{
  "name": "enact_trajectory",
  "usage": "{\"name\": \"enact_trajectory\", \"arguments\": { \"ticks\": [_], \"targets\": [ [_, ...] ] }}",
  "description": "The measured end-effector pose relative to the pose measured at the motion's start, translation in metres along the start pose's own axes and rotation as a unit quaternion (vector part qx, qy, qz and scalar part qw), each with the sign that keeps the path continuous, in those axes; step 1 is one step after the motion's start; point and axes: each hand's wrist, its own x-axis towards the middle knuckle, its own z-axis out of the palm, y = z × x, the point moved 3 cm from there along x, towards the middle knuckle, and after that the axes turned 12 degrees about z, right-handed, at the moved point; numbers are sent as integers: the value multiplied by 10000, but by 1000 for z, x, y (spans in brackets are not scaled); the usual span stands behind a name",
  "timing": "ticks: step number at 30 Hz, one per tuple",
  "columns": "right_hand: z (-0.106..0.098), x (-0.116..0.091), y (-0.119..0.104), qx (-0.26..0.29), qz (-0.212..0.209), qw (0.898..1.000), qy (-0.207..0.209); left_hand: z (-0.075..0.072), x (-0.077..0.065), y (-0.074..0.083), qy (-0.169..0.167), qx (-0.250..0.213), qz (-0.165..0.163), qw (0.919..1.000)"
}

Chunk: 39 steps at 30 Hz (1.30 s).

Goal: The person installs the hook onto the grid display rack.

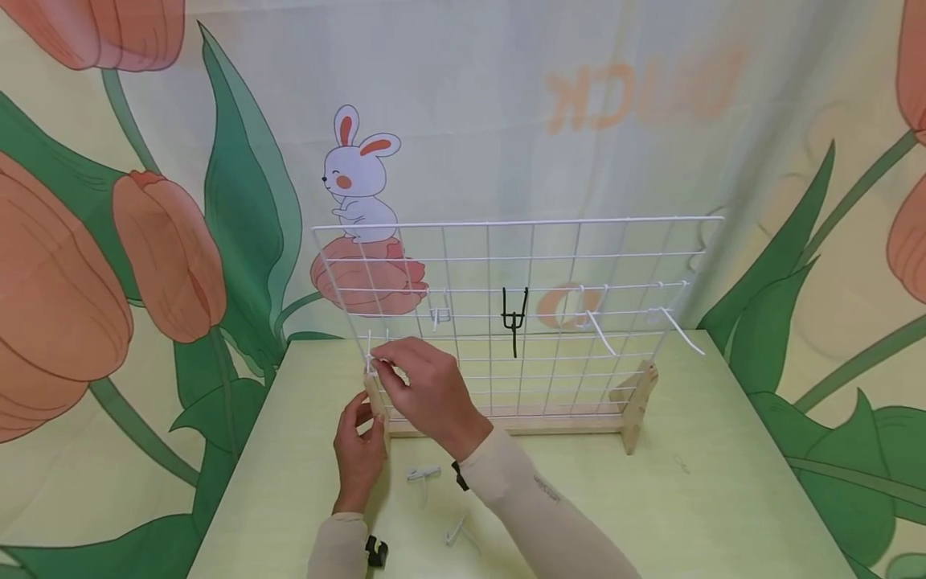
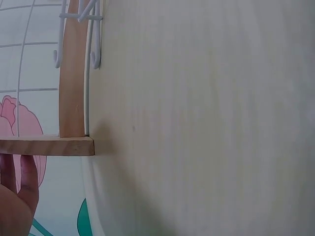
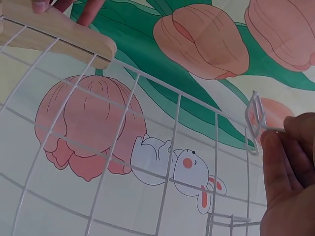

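My right hand [image 1: 434,394] pinches a white wire hook [image 3: 256,115] by its prong, thumb against fingertips. The hook's two-pronged back is at the left side of the white wire grid [image 1: 466,259], overlapping it in the head view. Lower on that side, my left hand [image 1: 359,454] grips the grid's left wooden foot [image 2: 49,146]. Its fingers [image 3: 88,12] and thumb lie on either side of the wood. Most of the left hand falls outside the left wrist view.
On the grid hang a black hook [image 1: 514,315] in the middle, a white hook [image 1: 440,312] left of it, and two white hooks with long prongs [image 1: 602,334] to the right. Two loose white hooks [image 1: 423,474] lie on the table [image 1: 723,498] in front. A printed curtain [image 1: 463,104] stands behind.
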Motion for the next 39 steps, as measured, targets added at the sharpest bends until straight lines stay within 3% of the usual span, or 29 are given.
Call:
{"name": "enact_trajectory", "arguments": {
  "ticks": [10, 18, 39],
  "targets": [
    [8, 19, -5, -649, -144, 9971, 363, 0, 1, 1, 7, 81, -76, 9999],
    [13, 36, -9, -854, -243, 9950, 458, 1, 0, 0, -8, 165, -70, 9998],
    [30, 61, -4, -1236, -600, 9897, 407, 0, 0, 2, -19, 60, -59, 10000]
  ]
}}
